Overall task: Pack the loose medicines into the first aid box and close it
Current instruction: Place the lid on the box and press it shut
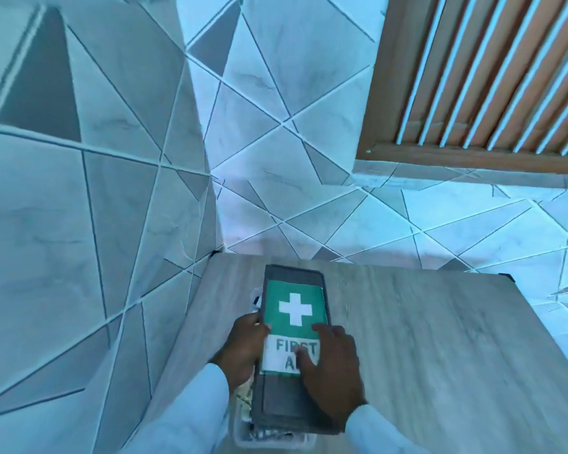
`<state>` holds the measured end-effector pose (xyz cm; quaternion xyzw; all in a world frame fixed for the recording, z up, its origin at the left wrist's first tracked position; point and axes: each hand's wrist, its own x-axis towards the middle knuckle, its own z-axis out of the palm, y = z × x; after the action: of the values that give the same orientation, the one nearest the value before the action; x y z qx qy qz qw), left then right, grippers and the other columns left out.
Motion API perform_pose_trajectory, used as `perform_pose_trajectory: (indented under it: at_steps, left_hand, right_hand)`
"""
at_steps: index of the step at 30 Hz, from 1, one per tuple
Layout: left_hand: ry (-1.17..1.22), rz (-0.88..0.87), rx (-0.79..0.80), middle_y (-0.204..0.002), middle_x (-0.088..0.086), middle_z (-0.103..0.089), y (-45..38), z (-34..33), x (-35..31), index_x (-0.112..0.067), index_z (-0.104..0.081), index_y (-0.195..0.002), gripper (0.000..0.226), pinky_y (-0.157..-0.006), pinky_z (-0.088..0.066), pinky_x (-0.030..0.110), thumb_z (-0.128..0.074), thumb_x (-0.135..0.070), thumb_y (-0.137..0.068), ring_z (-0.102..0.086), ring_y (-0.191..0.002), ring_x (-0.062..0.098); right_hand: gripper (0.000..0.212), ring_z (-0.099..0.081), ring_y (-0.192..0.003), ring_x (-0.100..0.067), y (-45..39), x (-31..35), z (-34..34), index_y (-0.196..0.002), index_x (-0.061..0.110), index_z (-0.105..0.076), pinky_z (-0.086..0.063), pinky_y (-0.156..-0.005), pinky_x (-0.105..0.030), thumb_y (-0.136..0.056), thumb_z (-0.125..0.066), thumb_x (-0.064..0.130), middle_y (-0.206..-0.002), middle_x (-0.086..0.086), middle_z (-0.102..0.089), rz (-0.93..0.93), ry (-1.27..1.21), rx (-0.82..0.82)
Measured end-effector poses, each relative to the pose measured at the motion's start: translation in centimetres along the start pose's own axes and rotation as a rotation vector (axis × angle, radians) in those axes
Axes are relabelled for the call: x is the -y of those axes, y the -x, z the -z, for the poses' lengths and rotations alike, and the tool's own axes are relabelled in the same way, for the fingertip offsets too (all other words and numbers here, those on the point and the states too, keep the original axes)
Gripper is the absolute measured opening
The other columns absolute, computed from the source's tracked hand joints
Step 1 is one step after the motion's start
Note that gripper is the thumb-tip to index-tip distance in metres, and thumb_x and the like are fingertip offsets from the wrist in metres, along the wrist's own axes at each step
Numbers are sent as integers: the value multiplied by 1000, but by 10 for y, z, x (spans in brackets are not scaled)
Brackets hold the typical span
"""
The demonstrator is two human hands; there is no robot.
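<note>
Left hand grips first aid box lid edge; right hand flat, released, pressing label. Wooden table bare beyond; tiled wall left.

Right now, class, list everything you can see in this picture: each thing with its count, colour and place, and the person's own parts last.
Lid: one, dark grey with a green and white first aid label, lying over the box, near the table's left edge.
Box: one, clear plastic, mostly hidden under the lid; contents too blurred to tell.
Table: one, pale wood grain, in the corner.
Wall tiles: many, grey and white, left and behind.
Shutter: one, brown slats, upper right.
Left hand: one, grip on the lid's left edge.
Right hand: one, flat on the lid.
Sleeves: two, pale.
</note>
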<state>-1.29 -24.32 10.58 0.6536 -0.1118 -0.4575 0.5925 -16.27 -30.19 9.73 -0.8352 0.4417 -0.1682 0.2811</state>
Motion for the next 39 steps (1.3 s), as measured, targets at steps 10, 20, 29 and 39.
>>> perform_pose_trajectory:
  at_steps: [10, 20, 29, 39]
  left_hand:
    - [-219, -129, -107, -88, 3, -76, -12, 47, 40, -21, -70, -100, 24, -63, -61, 37, -47, -12, -97, -74, -70, 21]
    - [-554, -158, -270, -94, 7, -65, -40, 46, 70, -15, -59, -86, 19, -49, -55, 24, -48, -23, -99, -69, -71, 14]
    - [-775, -236, -301, -105, 4, -52, -34, 42, 97, -22, -50, -118, 25, -69, -61, 38, -35, -32, -101, -62, -93, 18]
    - [-815, -257, -224, -107, 6, -51, -36, 44, 92, -17, -46, -128, 31, -57, -58, 27, -36, -28, -101, -63, -77, 11]
  right_hand:
    - [25, -61, -70, 3, -4, 13, -28, -121, 19, -53, -43, -45, -6, -98, -44, 13, -92, 3, -64, -326, -353, 20]
    - [13, -56, -70, -3, -26, -3, -55, -95, 18, -52, -44, -54, -14, -99, -40, 16, -93, -4, -55, -299, -166, 39]
    - [20, -59, -90, -22, -16, -18, -76, -111, 22, -50, -57, -77, -40, -94, -41, 30, -99, -3, -49, -260, -32, 15]
    - [32, -56, -94, -26, -9, -25, -81, -126, 26, -41, -54, -79, -47, -94, -37, 24, -103, -4, -46, -234, -27, 8]
